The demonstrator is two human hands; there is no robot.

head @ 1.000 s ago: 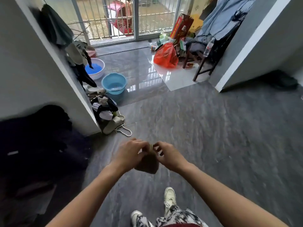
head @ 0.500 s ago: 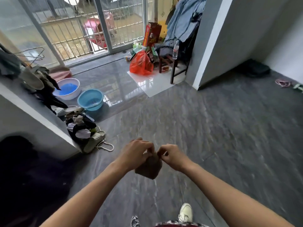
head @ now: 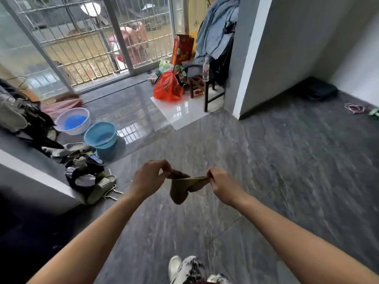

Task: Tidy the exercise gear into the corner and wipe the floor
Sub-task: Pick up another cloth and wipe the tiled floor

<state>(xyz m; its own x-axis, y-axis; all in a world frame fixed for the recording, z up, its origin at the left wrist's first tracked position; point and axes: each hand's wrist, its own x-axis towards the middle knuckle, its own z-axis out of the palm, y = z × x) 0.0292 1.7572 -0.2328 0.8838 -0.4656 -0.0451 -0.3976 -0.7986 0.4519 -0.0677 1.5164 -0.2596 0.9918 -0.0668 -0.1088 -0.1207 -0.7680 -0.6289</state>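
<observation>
1. You stand on a grey, marble-veined tile floor (head: 287,171), glossy enough to mirror the window light near the doorway.
2. Your left hand (head: 148,177) pinches one edge of a small olive-brown cloth (head: 183,186) between thumb and curled fingertips.
3. Your right hand (head: 222,185) pinches the opposite edge the same way, fingers curled in toward the palm.
4. The cloth is held in the air between your hands, above the floor in front of you; its top edge is pulled taut and the rest sags below in a loose pouch.
5. Ahead, a sliding glass door (head: 86,44) with a barred metal grille fills the far wall.
6. To your left, a white basin (head: 72,121) holding something blue touches a light blue basin (head: 101,135) on the floor.
7. Just nearer you, a heap of shoes and dark clothing (head: 86,173) lies against the base of a grey wall (head: 30,181).
8. A single white tile (head: 184,111) lies among the grey ones; on it sit an orange-red plastic bag (head: 167,88) and a dark wooden chair (head: 205,87) with a clear water bottle (head: 205,69) on it, and blue garments (head: 217,33) hang above.
9. A white-edged wall corner (head: 252,58) stands to the right of the chair.
10. Farther right, a black bag (head: 319,91) rests in the corner, and a pinkish looped band (head: 354,108) lies on the floor near it.
11. Your white shoe (head: 174,267) shows at the bottom edge.
</observation>
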